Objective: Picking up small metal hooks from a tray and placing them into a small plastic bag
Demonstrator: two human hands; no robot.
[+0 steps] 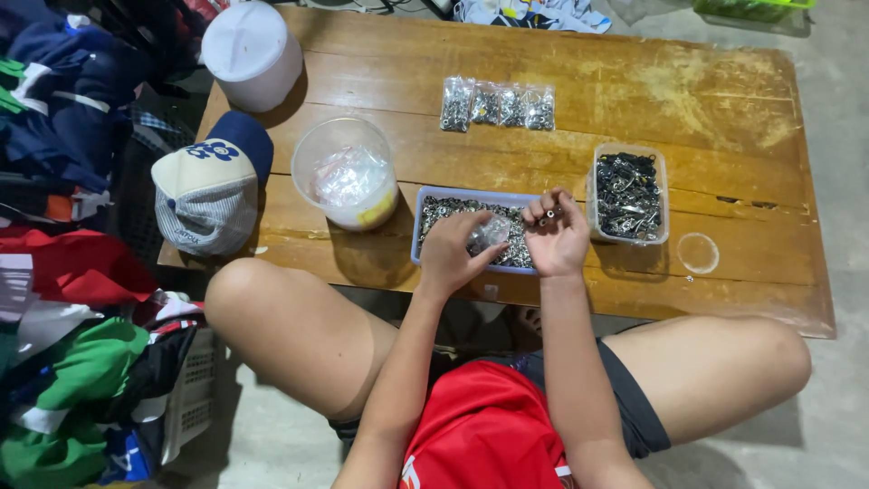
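My left hand (450, 251) holds a small clear plastic bag (490, 233) over a blue tray (417, 228) full of small metal parts. My right hand (557, 237) is cupped palm up beside it, with a few small dark metal parts (548, 216) at its fingertips. Both hands hover above the near edge of the low wooden table (634, 100). To the right of my right hand stands a clear tub (628, 195) filled with darker metal parts.
Several filled small bags (497, 105) lie in a row at the table's middle. A round clear container (345, 173) with empty bags, a cap (212, 182), a white tub (251, 52) and a clear lid (698, 253) also sit on it. Piled clothes (63, 272) lie at left.
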